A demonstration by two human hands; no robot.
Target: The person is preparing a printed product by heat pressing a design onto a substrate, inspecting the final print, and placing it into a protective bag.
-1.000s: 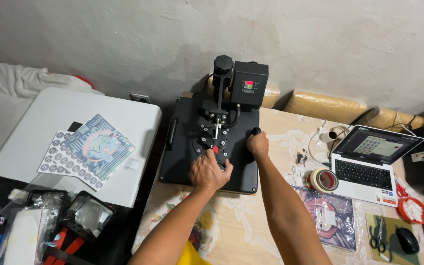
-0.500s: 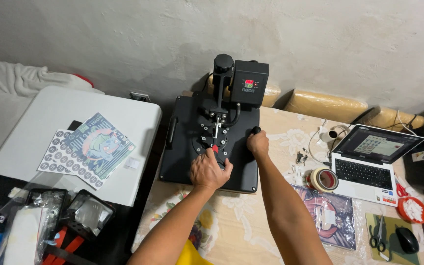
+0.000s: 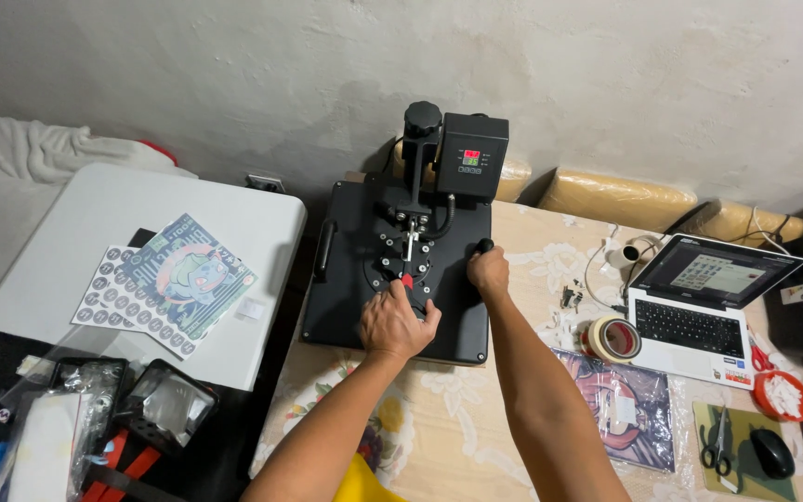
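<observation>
The black heat press (image 3: 401, 270) sits at the far middle of the desk (image 3: 476, 409), its upper plate lowered flat. The red-tipped lever (image 3: 407, 280) is gripped by the left hand (image 3: 398, 323), fingers curled around it; the side knob (image 3: 484, 246) is clasped by the right hand (image 3: 490, 271). Pressing seems underway, the plate not yet raised. A tape roll (image 3: 612, 338) and laptop (image 3: 706, 302) lie right, sticker sheets (image 3: 164, 282) left, none obstructing.
</observation>
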